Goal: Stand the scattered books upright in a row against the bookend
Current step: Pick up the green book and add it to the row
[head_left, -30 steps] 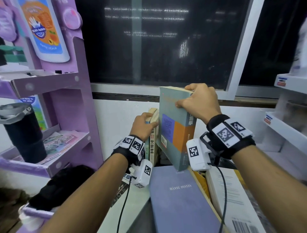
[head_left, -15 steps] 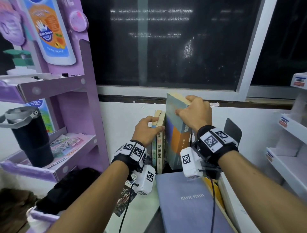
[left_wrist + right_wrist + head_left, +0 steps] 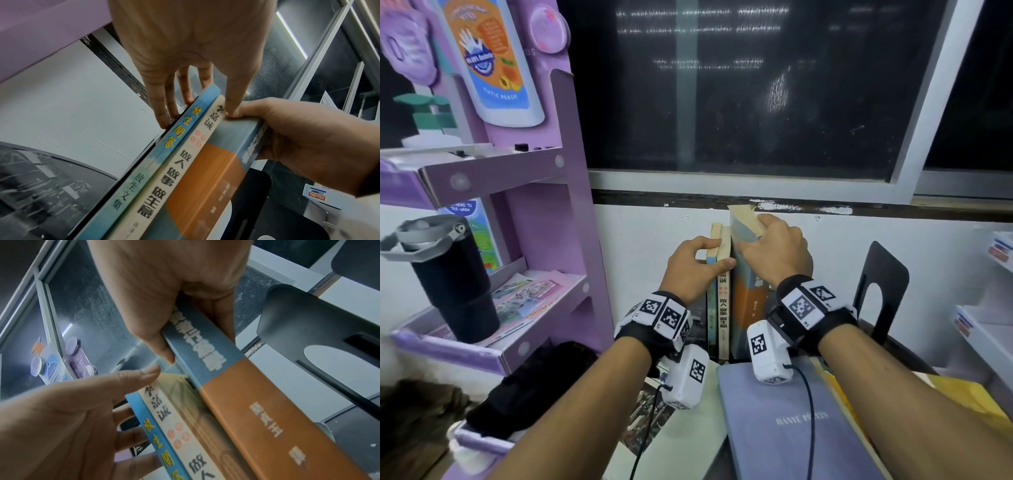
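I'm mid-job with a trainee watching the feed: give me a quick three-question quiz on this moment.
1. True or false: the black bookend touches the blue-and-orange book.
2. How many books stand upright?
3. Which hand grips the blue-and-orange book? A) left hand B) right hand

Key: 1. False, a gap separates them. 2. Three: the thin blue book, the cream book and the blue-and-orange one. 3. B; the left hand pinches the two thinner books.
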The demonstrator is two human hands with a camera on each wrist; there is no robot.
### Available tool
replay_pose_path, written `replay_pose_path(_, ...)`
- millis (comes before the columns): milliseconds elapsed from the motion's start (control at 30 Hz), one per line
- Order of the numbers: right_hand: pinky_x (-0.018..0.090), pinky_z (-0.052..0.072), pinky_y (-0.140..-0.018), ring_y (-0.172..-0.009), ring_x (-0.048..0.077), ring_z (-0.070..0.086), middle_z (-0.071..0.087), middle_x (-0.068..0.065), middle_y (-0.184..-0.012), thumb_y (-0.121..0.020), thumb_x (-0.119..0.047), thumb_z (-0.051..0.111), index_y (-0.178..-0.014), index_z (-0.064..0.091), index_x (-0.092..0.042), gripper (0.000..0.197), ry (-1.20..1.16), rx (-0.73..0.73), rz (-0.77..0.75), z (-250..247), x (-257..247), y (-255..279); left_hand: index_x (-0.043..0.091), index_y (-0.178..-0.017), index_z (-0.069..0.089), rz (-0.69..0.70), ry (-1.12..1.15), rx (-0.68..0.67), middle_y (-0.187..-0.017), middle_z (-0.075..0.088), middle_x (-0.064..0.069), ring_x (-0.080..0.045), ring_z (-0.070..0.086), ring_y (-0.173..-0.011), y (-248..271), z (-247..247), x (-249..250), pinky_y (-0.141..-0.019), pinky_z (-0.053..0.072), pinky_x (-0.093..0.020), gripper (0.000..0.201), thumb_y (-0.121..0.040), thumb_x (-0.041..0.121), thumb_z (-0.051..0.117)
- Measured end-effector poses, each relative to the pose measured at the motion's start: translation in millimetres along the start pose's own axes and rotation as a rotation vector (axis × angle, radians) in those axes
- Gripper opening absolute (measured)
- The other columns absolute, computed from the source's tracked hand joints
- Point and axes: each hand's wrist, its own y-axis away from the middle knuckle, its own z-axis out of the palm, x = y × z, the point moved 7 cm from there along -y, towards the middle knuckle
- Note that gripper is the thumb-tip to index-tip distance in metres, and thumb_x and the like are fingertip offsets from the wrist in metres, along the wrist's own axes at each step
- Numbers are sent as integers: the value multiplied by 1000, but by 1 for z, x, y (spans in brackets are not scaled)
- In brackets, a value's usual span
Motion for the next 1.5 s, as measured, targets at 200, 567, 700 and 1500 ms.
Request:
replay_pose_path(200,27,42,-65,-99,30,63,69,9,-110,-87,-42,62,-121,59,-19,42,58,-40,-16,7,1,7,25,-109,64,18,47,-16,-123,58,2,-14,67,-90,-1,0,-4,-74,57,-28,39,-74,32,80)
replay_pose_path(567,21,42,-67,-101,19,58,63,5,-123,-86,-63,56,-133,51,-17,66,-30,-300,-96,14,-2,1,35,-104,65,16,126,-81,-123,60,-3,-22,69,-93,-4,-2,-12,-80,58,-46,42,-65,44,81)
replay_pose_path(700,14,50,-65,-97,11,60,60,-3,-126,-77,-58,71,-144,36,-24,84,-72,-464,-123,22,5,3,31,-111,65,2,143,-121,-127,57,-2,-23,69,-95,-6,-4,-13,-82,57,-47,47,-68,41,81)
replay_pose_path(1500,36,59,-75,-98,23,64,62,11,-116,-70,-21,86,-143,26,-17,94,-83,-450,-187,39,5,3,26,-108,65,-16,169,-95,-123,62,-4,-21,71,-90,-2,-9,-13,-78,59,-46,36,-75,29,79)
